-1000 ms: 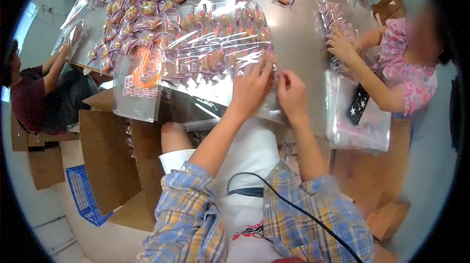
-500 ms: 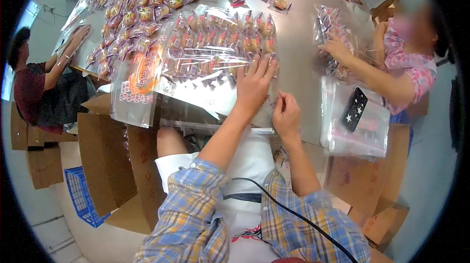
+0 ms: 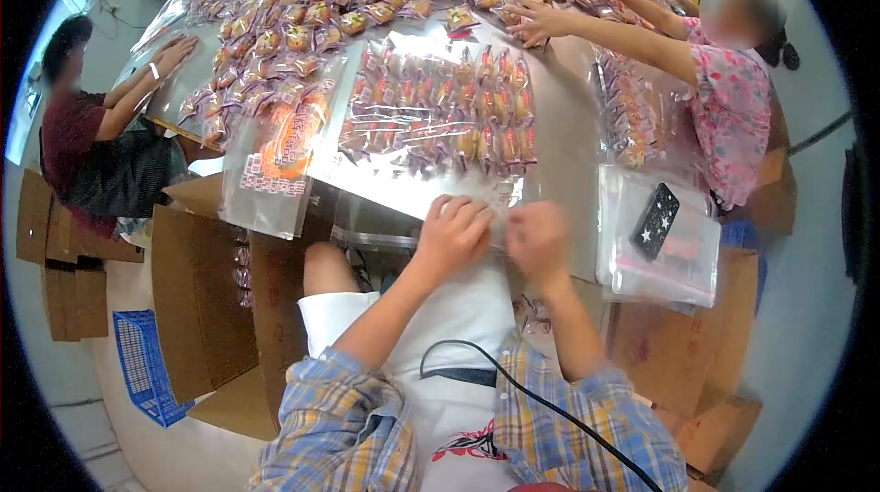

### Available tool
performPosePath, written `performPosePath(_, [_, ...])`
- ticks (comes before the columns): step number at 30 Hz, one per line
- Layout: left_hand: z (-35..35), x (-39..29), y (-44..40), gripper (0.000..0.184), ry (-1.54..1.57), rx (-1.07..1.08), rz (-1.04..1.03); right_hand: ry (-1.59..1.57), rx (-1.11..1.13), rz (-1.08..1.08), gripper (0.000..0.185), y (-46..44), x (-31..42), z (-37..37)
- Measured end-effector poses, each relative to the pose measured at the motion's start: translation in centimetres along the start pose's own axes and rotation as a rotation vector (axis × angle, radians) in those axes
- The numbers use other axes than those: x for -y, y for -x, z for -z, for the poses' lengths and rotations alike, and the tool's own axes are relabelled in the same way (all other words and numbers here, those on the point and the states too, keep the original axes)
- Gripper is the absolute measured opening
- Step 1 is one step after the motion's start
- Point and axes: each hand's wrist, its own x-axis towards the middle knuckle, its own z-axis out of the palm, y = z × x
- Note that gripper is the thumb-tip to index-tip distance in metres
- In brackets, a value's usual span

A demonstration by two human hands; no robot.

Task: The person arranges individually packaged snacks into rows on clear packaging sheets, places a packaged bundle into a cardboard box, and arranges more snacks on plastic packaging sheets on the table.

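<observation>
The flat clear-plastic bag of brown wrapped cakes (image 3: 435, 122) was judged light, slippery, crushable, best held by its near film. Its long axis was laid crosswise, packets pointed away, on the grey metal table (image 3: 564, 125), beyond the curled left grip (image 3: 454, 234) and blurred right grip (image 3: 539, 240); whether film was pinched could not be told.
</observation>
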Motion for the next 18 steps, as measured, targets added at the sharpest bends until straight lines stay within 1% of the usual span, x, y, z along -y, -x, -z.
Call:
performPosePath(1, [0.9,0.2,0.7,0.055,-0.038,0.050,0.119,-0.063,0.123,0.116,0.031,-0.5,2.4,-0.4])
performPosePath(3, [2.7,0.1,1.9,0.056,-0.111,0.154,0.352,-0.059,0.173,0.261,0.044,-2.1,4.7,-2.8])
performPosePath(4, [2.7,0.8,2.1,0.063,-0.046,0.095,0.368,0.011,0.161,0.233,0.050,-3.1,5.1,-3.7])
performPosePath(6, [3.3,0.8,2.1,0.069,-0.173,0.089,0.391,0.140,0.122,0.184,0.062,-6.0,5.6,-5.4])
performPosePath(7, [3.6,0.5,2.0,0.072,-0.231,0.088,0.401,0.147,0.148,0.164,0.064,-6.8,5.7,-6.1])
performPosePath(8, [3.8,0.5,1.9,0.078,-0.229,0.168,0.463,0.158,0.175,0.138,0.067,-7.4,5.6,-6.7])
performPosePath(9, [3.5,0.7,1.9,0.078,-0.222,0.142,0.469,0.177,0.200,0.114,0.069,-8.0,5.2,-7.3])
performPosePath(10, [3.1,0.6,2.1,0.078,-0.211,0.114,0.480,0.293,0.176,0.219,0.069,-8.5,5.0,-7.8])
performPosePath(13, [2.1,0.3,2.7,0.079,-0.222,0.090,0.496,0.282,0.320,0.138,0.060,-10.1,4.7,-8.4])
performPosePath(14, [1.8,0.2,3.0,0.080,-0.236,0.094,0.505,0.303,0.178,0.126,0.054,-10.3,4.6,-9.1])
performPosePath(17, [2.2,-0.2,3.0,0.082,-0.231,0.114,0.517,0.296,0.035,0.193,0.051,-10.5,3.5,-10.6])
performPosePath(18, [2.3,-0.2,2.9,0.081,-0.241,0.135,0.528,0.338,0.031,0.204,0.050,-10.7,3.2,-10.8])
